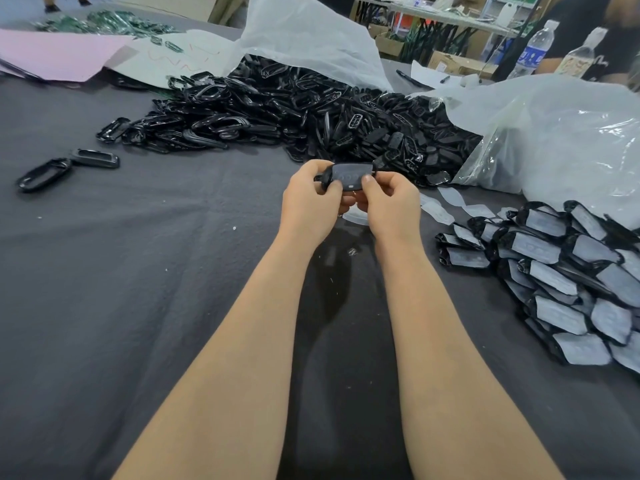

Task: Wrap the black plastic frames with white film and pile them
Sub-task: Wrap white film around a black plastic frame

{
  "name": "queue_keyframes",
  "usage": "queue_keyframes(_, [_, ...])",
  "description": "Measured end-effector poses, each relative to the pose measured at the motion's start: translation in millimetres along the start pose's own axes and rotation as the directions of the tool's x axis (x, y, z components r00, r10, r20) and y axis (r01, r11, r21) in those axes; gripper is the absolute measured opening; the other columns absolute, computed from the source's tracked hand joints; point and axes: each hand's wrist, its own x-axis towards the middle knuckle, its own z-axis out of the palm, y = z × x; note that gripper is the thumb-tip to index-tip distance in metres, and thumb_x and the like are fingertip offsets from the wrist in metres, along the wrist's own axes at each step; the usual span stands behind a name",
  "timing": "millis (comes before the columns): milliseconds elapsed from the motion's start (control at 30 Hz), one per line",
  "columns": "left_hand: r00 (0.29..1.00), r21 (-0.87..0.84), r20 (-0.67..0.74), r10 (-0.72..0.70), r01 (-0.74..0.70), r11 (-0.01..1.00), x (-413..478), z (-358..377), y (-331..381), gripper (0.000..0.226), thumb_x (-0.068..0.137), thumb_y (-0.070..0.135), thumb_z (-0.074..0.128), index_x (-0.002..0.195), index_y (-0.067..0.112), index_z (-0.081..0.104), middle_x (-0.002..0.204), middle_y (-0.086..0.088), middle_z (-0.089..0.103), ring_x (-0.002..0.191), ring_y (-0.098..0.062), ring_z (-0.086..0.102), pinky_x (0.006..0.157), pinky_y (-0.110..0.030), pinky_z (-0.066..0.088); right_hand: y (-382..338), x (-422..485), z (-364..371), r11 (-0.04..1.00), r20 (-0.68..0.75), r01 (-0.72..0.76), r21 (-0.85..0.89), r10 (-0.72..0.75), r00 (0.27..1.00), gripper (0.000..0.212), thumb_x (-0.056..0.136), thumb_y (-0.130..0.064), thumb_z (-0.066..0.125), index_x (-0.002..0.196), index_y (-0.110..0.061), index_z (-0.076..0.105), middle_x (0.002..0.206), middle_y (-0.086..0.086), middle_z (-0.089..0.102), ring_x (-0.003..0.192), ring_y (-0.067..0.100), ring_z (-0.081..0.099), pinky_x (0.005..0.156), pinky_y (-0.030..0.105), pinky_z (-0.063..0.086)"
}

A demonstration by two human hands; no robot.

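A dark cloth (138,306) covered the table. From the hands, a broad heap (277,116) of bare black frames spread from eleven to one o'clock, its near edge just behind them. A white bag (304,36) rose over the heap at twelve o'clock, and a clearer bag (554,133) bulged at two o'clock. The pile (561,282) of wrapped frames sat at four o'clock, black pieces with pale faces lying against one another. A pink sheet (59,53) lay far off at ten o'clock. Two bottles (533,50) stood far off at one o'clock. Two loose frames (45,174) lay touching at nine o'clock, well apart from the hands. A few film pieces (450,197) lay on the cloth at three o'clock, between the hands and the pile.

The frame (351,174) was held above the cloth at the middle of the view. The left hand (310,202) gripped its left end with curled fingers. The right hand (391,206) pinched its right side, thumb pressing on the face. It was black, with greyish film over the face and faint oval marks showing through.
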Motion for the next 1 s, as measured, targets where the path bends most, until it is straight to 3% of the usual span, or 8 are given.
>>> queue_keyframes(133, [0.999,-0.012,-0.034,0.025,-0.026,1.0,-3.5,-0.5,2.5,0.005,0.096,0.019,0.056,0.096,0.024,0.055,0.082,-0.001,0.071,0.065,-0.005,0.07,0.059,-0.018,0.056,0.5,0.8,-0.5,1.0,0.019,0.004,0.006,-0.004,1.0,0.005,0.094,-0.013,0.056,0.093,-0.011,0.06,0.086,0.006,0.067,0.084,0.022,0.066,0.088,0.044,0.054])
queue_keyframes(267, [0.995,-0.038,-0.1,-0.011,0.007,0.999,-3.4,-3.0,3.4,0.015,0.096,0.017,0.053,0.084,0.026,0.054,0.073,0.0,0.07,0.061,-0.008,0.07,0.058,-0.027,0.059,-0.5,-0.6,0.3,1.0,0.047,0.021,-0.004,-0.021,0.999,0.004,0.092,-0.013,0.057,0.093,-0.011,0.06,0.087,0.005,0.065,0.086,0.022,0.064,0.089,0.044,0.053])
queue_keyframes(400, [0.992,-0.034,-0.124,-0.028,0.024,0.999,-3.7,-3.0,5.1,0.016,0.094,0.015,0.053,0.082,0.026,0.054,0.072,0.001,0.069,0.059,-0.007,0.069,0.054,-0.023,0.057,-1.4,-3.0,0.4,1.0,0.059,0.023,0.007,-0.024,0.998,0.005,0.091,-0.015,0.058,0.095,-0.013,0.06,0.089,0.003,0.065,0.084,0.018,0.063,0.087,0.041,0.054])
queue_keyframes(600, [0.998,0.023,-0.042,0.055,-0.054,0.998,-8.2,-1.0,6.5,0.021,0.097,0.014,0.052,0.08,0.025,0.054,0.071,0.003,0.067,0.054,0.0,0.065,0.048,-0.015,0.05,-3.4,-5.7,0.5,0.997,0.068,-0.003,0.082,-0.003,0.998,0.026,0.086,-0.019,0.067,0.108,-0.008,0.061,0.09,-0.003,0.065,0.079,0.005,0.06,0.07,0.017,0.05])
queue_keyframes(667, [0.997,0.036,-0.029,0.072,-0.071,0.997,-8.6,-0.7,7.4,0.022,0.098,0.014,0.051,0.079,0.026,0.054,0.07,0.005,0.067,0.054,0.001,0.065,0.048,-0.014,0.049,-4.8,-5.7,-0.5,0.991,0.062,-0.021,0.131,0.013,0.998,0.022,0.086,-0.014,0.066,0.106,-0.005,0.063,0.085,-0.002,0.065,0.073,0.005,0.059,0.062,0.012,0.048])
queue_keyframes(833, [0.998,0.017,-0.013,0.054,-0.054,0.998,-8.1,-1.2,7.3,0.02,0.098,0.014,0.051,0.081,0.024,0.054,0.074,-0.002,0.07,0.058,-0.005,0.068,0.052,-0.018,0.052,-7.9,-5.3,-3.1,0.973,0.067,-0.075,0.22,0.062,0.996,0.006,0.089,-0.007,0.059,0.09,-0.007,0.065,0.082,0.005,0.064,0.074,0.013,0.057,0.069,0.023,0.047])
queue_keyframes(1000, [0.999,0.005,-0.015,0.038,-0.038,0.999,-7.5,-2.0,6.9,0.021,0.098,0.013,0.05,0.081,0.025,0.053,0.076,-0.004,0.071,0.058,-0.006,0.068,0.053,-0.019,0.055,-6.6,-1.4,-5.1,0.966,0.052,-0.104,0.237,0.094,0.994,0.024,0.092,-0.008,0.054,0.074,-0.019,0.063,0.068,-0.004,0.062,0.064,0.007,0.055,0.061,0.019,0.046])
